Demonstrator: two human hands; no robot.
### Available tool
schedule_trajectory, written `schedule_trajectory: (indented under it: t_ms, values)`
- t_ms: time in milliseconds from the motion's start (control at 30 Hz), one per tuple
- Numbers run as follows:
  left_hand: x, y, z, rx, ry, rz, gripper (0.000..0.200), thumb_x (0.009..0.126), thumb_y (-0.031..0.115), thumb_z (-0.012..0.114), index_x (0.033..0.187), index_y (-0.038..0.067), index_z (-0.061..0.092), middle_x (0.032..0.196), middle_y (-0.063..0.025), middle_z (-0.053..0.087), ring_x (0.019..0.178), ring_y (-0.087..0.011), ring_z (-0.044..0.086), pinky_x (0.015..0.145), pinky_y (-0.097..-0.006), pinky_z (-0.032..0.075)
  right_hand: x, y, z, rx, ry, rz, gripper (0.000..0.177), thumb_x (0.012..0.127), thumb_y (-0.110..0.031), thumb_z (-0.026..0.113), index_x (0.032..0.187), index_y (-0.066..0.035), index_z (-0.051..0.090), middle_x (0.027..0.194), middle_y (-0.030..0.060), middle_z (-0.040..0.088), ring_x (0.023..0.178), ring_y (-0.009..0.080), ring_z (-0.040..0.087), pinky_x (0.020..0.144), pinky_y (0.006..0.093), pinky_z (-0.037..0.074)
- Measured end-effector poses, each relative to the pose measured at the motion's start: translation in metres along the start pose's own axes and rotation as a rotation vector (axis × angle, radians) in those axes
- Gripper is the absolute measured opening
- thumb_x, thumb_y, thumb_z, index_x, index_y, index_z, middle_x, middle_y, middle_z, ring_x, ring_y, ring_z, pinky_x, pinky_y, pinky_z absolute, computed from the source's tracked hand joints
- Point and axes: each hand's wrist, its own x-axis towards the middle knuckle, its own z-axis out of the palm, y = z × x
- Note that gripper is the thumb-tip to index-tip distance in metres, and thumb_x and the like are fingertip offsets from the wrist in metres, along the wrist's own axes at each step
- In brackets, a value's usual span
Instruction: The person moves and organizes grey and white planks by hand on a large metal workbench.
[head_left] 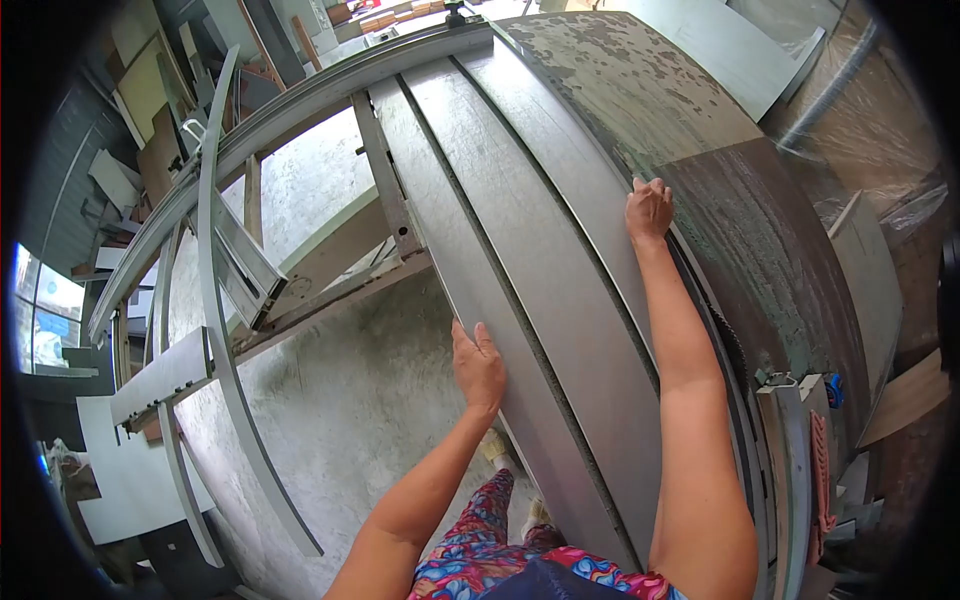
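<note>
A long silver metal sliding table (500, 200) with dark grooves along its length runs away from me. My left hand (479, 368) grips its left edge, with the thumb on top and the other fingers partly hidden down the side. Farther forward, my right hand (650, 208) rests at the table's right edge with its fingers curled in. Whatever lies between those fingers, if anything, is too small to make out. Beside that hand is a worn brown and green surface (740, 220), with a dark gap along the join.
A metal frame (380, 180) with a long curved-looking rail (215, 200) extends to the left over the concrete floor (340, 390). Boards (150, 110) lean at the back left. On the right are a blue tape measure (834, 390), a coral-coloured cord (820, 470) and a plastic sheet (850, 130).
</note>
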Motion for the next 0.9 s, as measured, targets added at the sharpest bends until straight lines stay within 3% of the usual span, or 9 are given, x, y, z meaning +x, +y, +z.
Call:
schedule_trajectory:
  t_ms: [467, 600, 733, 900]
  values:
    - [0.030, -0.001, 0.017, -0.137, -0.050, 0.046, 0.049, 0.095, 0.027, 0.040, 0.130, -0.007, 0.034, 0.117, -0.0255, 0.051, 0.105, -0.0366, 0.052, 0.089, -0.0382, 0.040, 0.061, -0.054, 0.046, 0.084, -0.047, 0.097, 0.024, 0.087, -0.017, 0.043, 0.089, -0.009, 0.066, 0.102, 0.0135, 0.057, 0.100, 0.0314, 0.053, 0.083, 0.0398, 0.047]
    - [0.039, -0.005, 0.025, -0.103, -0.033, 0.052, 0.050, 0.095, 0.027, 0.040, 0.130, -0.008, 0.033, 0.118, -0.0263, 0.051, 0.107, -0.0373, 0.052, 0.090, -0.0382, 0.039, 0.072, -0.057, 0.052, 0.139, -0.116, 0.147, 0.023, 0.083, -0.022, 0.055, 0.102, -0.009, 0.060, 0.109, 0.0131, 0.054, 0.101, 0.0308, 0.052, 0.085, 0.0417, 0.045]
    - [0.050, -0.002, 0.025, -0.086, -0.041, 0.007, 0.051, 0.095, 0.028, 0.040, 0.130, -0.008, 0.033, 0.119, -0.0272, 0.050, 0.108, -0.0382, 0.051, 0.091, -0.0385, 0.039, 0.025, -0.037, 0.006, 0.131, -0.131, 0.139, 0.051, 0.071, -0.024, 0.071, 0.117, -0.013, 0.051, 0.112, 0.0111, 0.052, 0.103, 0.0294, 0.052, 0.085, 0.0453, 0.043]
    - [0.065, 0.004, 0.015, -0.071, -0.052, -0.034, 0.052, 0.095, 0.030, 0.040, 0.131, -0.007, 0.033, 0.120, -0.0267, 0.050, 0.108, -0.0382, 0.051, 0.091, -0.0388, 0.039, -0.026, 0.003, -0.017, 0.112, -0.109, 0.107, 0.039, 0.073, -0.014, 0.068, 0.111, -0.017, 0.061, 0.101, 0.0078, 0.055, 0.100, 0.0282, 0.053, 0.082, 0.0442, 0.043]
